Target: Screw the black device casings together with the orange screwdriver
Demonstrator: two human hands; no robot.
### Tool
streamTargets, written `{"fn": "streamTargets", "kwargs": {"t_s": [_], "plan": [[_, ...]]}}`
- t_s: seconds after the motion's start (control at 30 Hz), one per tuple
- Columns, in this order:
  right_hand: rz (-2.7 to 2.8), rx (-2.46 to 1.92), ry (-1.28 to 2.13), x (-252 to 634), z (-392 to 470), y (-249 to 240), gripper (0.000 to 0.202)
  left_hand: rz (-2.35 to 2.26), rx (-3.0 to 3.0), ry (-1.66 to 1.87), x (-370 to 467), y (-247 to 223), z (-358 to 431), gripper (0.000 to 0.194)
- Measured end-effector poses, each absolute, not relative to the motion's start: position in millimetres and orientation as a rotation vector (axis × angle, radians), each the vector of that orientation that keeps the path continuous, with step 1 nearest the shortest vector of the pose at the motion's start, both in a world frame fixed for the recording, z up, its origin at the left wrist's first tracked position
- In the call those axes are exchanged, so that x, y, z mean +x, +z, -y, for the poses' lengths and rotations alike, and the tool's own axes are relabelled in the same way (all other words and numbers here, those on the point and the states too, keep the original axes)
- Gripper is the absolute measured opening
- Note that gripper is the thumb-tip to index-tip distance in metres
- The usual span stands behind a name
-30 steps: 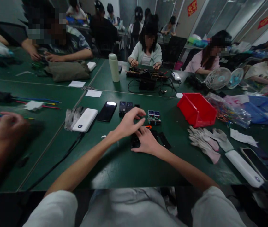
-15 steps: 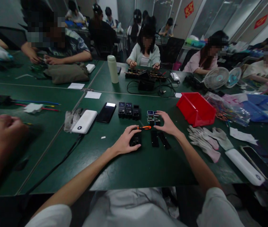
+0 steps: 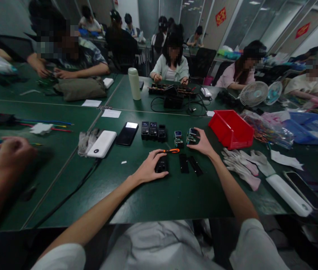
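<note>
My left hand (image 3: 153,167) is curved around a black plastic casing (image 3: 161,165) on the green table, thumb and fingers at its sides. Just beyond lies an orange-and-black screwdriver (image 3: 172,150). My right hand (image 3: 202,143) grips a small circuit board module (image 3: 191,137) between thumb and fingers. A second circuit board module (image 3: 178,138) stands to its left, apart from it. Between my hands and nearer to me lie two flat black panels, a left panel (image 3: 184,164) and a slanted right panel (image 3: 195,165). Three black boxed devices (image 3: 153,131) sit in a row farther back.
A red bin (image 3: 230,129), grey gloves (image 3: 241,167) and a white power bank (image 3: 288,195) are on the right. A phone (image 3: 127,133) and another white power bank (image 3: 102,144) lie left. A co-worker's hand (image 3: 14,157) is at far left; a bottle (image 3: 134,83) stands behind.
My right hand has moved slightly right with one circuit board module, parting it from the other. My left hand stays at the black casing.
</note>
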State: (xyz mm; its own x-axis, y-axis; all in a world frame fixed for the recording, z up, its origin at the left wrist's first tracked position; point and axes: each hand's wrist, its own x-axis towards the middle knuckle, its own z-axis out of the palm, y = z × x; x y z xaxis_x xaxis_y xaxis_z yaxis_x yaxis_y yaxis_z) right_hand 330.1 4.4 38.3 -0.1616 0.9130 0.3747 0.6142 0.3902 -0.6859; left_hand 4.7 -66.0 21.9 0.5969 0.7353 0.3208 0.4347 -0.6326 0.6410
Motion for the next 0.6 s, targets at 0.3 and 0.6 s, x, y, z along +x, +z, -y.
{"fn": "streamTargets", "kwargs": {"t_s": [0.3,0.6], "plan": [[2.176,-1.23,0.542,252,90,48,0.094,-0.899,2.354,0.796,4,20,66,0.085],[2.233,-1.244,0.52,222,94,21,0.097,-0.844,2.468,0.743,1,23,67,0.081]]}}
